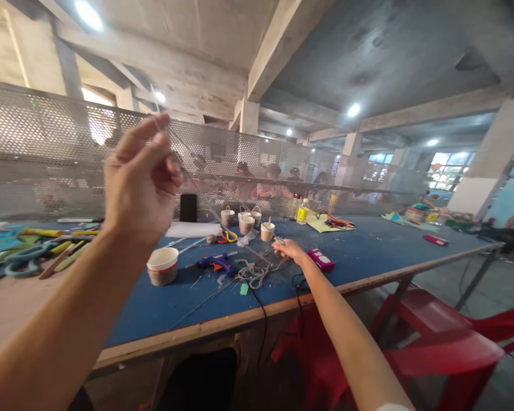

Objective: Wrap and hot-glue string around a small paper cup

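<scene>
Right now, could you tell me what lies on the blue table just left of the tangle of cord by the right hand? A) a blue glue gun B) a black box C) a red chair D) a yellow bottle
A: the blue glue gun lies on the blue table just left of the cord tangle, which the right hand reaches.

- Two hands: left hand [139, 180] raised, right hand [289, 249] low over the desk [360, 257].
- One glue gun [214, 264].
- One large paper cup [163, 266].
- Four small handled cups [246, 220].
- One pink box [321, 260].
- One yellow-labelled bottle [302, 212].
- Two red chairs [437, 337].
</scene>
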{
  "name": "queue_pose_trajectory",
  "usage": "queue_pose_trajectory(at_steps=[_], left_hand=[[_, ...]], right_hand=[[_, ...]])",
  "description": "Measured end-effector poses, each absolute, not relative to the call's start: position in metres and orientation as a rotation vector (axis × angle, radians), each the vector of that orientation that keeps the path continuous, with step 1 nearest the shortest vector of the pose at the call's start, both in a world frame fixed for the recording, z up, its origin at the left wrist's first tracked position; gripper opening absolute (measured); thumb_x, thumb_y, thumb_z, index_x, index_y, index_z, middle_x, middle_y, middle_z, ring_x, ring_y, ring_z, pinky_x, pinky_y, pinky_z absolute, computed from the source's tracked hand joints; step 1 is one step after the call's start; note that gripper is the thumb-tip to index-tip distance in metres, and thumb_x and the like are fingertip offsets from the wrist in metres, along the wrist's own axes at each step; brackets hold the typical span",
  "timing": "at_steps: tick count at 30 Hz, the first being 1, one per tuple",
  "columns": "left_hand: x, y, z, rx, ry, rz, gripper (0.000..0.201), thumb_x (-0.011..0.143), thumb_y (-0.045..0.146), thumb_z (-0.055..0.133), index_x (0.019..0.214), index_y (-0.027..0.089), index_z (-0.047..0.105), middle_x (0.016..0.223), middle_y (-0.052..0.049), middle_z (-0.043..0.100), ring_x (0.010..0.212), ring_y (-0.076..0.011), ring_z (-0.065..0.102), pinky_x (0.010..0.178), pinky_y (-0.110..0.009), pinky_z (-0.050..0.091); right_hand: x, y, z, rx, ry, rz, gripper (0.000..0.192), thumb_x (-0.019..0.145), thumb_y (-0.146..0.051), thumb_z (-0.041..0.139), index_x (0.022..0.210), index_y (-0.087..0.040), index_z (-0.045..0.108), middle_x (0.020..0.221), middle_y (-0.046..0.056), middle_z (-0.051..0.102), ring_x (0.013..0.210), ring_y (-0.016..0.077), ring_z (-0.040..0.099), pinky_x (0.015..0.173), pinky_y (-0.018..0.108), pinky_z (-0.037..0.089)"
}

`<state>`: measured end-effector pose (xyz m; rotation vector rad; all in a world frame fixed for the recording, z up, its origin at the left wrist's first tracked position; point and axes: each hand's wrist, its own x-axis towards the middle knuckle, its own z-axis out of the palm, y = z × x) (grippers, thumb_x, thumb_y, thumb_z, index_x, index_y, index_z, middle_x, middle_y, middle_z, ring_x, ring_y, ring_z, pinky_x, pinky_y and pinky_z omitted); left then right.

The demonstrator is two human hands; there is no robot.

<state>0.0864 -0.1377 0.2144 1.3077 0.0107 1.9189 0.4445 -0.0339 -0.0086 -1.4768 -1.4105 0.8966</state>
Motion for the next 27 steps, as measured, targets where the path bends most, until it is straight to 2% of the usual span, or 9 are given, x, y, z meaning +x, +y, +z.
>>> queue_pose_trajectory(at_steps=[4,9,11,13,15,18,20,24,27], left_hand=[[0.102,-0.108,0.181,1.487,0.352,1.643,0.01,0.077,0.021,0.079,0.086,0.018,0.076,0.077,-0.001,0.071,0.051,-0.0064,0.054,0.046,-0.02,0.043],[0.111,-0.069,0.139,2.166,0.923,1.193,0.02,0.082,0.037,0.066,0.087,0.021,0.078,0.059,-0.003,0.069,0.05,-0.0181,0.06,0.053,-0.031,0.046],[0.114,-0.06,0.126,2.443,1.159,1.053,0.02,0.08,0.037,0.066,0.085,0.023,0.079,0.077,-0.007,0.076,0.066,-0.0243,0.069,0.062,-0.035,0.049],[0.121,-0.057,0.114,2.468,1.201,1.118,0.023,0.075,0.036,0.07,0.093,0.024,0.079,0.109,-0.01,0.076,0.085,-0.0283,0.071,0.073,-0.038,0.052],[0.133,-0.057,0.101,2.177,1.046,1.107,0.04,0.072,0.034,0.076,0.11,0.021,0.074,0.125,-0.014,0.071,0.079,-0.0245,0.071,0.072,-0.036,0.054],[0.156,-0.063,0.083,2.02,0.928,0.998,0.058,0.075,0.041,0.077,0.126,0.017,0.065,0.121,-0.017,0.072,0.057,-0.0173,0.068,0.055,-0.032,0.054],[0.167,-0.066,0.072,1.669,0.798,0.887,0.065,0.065,0.037,0.086,0.123,0.016,0.064,0.111,-0.015,0.075,0.055,-0.016,0.066,0.053,-0.031,0.052],[0.175,-0.067,0.059,1.478,0.75,0.882,0.039,0.064,0.038,0.086,0.089,0.012,0.072,0.068,-0.004,0.07,0.05,-0.0119,0.059,0.051,-0.024,0.045],[0.17,-0.064,0.059,1.45,0.766,0.925,0.028,0.066,0.036,0.083,0.076,0.012,0.072,0.055,0.001,0.061,0.046,-0.009,0.052,0.047,-0.021,0.038]], right_hand=[[0.43,-0.033,0.001,-1.414,-1.478,0.933,0.005,0.082,-0.019,0.067,0.08,-0.014,0.067,0.065,0.0,0.068,0.043,0.0039,0.041,0.042,0.016,0.028],[0.417,-0.033,0.021,-1.327,-1.521,0.965,0.006,0.082,-0.017,0.061,0.081,-0.014,0.066,0.067,0.001,0.069,0.042,0.0033,0.038,0.041,0.016,0.026],[0.414,-0.036,0.03,-1.292,-1.536,0.976,0.009,0.082,-0.019,0.06,0.084,-0.014,0.067,0.068,0.001,0.069,0.042,0.0036,0.038,0.041,0.016,0.024],[0.41,-0.04,0.038,-1.255,-1.55,0.984,0.013,0.081,-0.022,0.061,0.087,-0.014,0.069,0.068,0.001,0.069,0.043,0.0039,0.038,0.04,0.016,0.024],[0.404,-0.044,0.045,-1.221,-1.563,0.987,0.016,0.08,-0.022,0.06,0.09,-0.013,0.071,0.068,0.001,0.069,0.043,0.0039,0.037,0.041,0.016,0.024],[0.393,-0.047,0.052,-1.184,-1.588,0.951,0.019,0.08,-0.019,0.057,0.091,-0.013,0.072,0.065,0.0,0.067,0.043,0.0042,0.037,0.042,0.016,0.026],[0.386,-0.048,0.054,-1.17,-1.607,0.915,0.022,0.081,-0.018,0.055,0.093,-0.014,0.073,0.064,-0.001,0.067,0.044,0.0044,0.038,0.043,0.015,0.027],[0.379,-0.048,0.055,-1.168,-1.641,0.856,0.024,0.083,-0.018,0.053,0.094,-0.016,0.074,0.063,-0.002,0.067,0.043,0.0049,0.039,0.043,0.015,0.027],[0.379,-0.047,0.053,-1.168,-1.639,0.838,0.024,0.084,-0.017,0.053,0.096,-0.016,0.074,0.062,-0.002,0.067,0.043,0.0058,0.04,0.043,0.016,0.029]])
